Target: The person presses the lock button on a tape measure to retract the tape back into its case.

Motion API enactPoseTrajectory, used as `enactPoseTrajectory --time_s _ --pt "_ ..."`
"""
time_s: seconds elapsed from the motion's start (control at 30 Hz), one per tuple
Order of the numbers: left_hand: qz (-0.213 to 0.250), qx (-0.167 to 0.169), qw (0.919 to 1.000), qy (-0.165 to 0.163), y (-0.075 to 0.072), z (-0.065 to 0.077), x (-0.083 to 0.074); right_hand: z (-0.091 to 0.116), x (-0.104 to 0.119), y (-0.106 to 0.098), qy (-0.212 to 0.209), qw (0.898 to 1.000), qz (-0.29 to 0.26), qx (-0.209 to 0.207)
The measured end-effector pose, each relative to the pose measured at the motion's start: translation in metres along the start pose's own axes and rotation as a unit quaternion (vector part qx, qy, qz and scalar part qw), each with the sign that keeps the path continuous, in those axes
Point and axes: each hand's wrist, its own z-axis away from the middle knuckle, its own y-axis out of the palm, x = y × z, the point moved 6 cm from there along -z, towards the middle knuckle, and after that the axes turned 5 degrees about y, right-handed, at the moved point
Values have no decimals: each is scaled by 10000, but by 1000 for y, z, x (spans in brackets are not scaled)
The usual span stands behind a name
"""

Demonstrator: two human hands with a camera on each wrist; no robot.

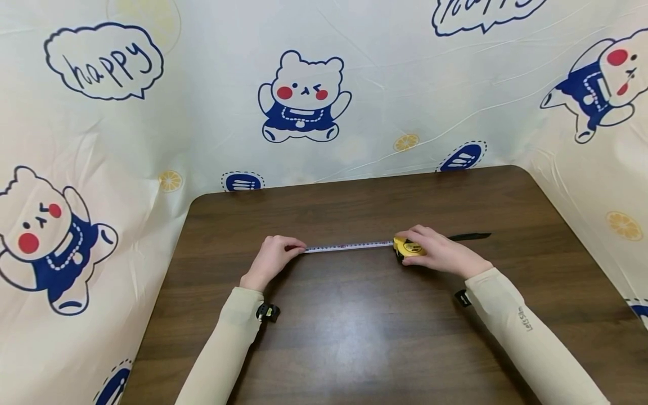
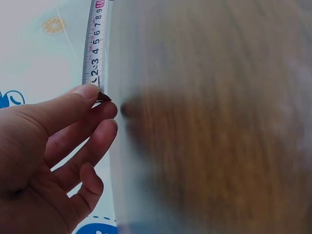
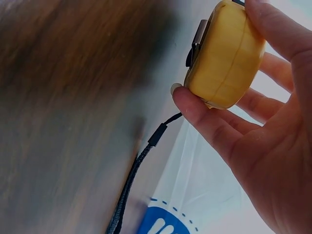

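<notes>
A yellow and black tape measure (image 1: 408,248) is over the wooden table, its white blade (image 1: 349,246) drawn out in a straight line to the left. My right hand (image 1: 445,254) grips the case, thumb and fingers spread around its yellow body (image 3: 226,56). At the blade's free end, my left hand (image 1: 273,259) pinches the tip between thumb and index finger. Close up in the left wrist view, the blade (image 2: 96,46) shows low black numbers just past the thumb, and the other fingers are loosely bent. A black wrist strap (image 3: 127,185) trails from the case.
The brown wooden table (image 1: 324,326) has rounded back corners. A patterned curtain (image 1: 217,95) with bears and the word happy hangs behind it and along both sides. Each sleeved wrist carries a small black camera, such as the left one (image 1: 268,312).
</notes>
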Motion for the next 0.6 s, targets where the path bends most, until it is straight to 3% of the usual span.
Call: enactPoseTrajectory --time_s 0.6 --pt "38 -18 9998 168 8 -5 -12 -4 11 5 48 9999 2 104"
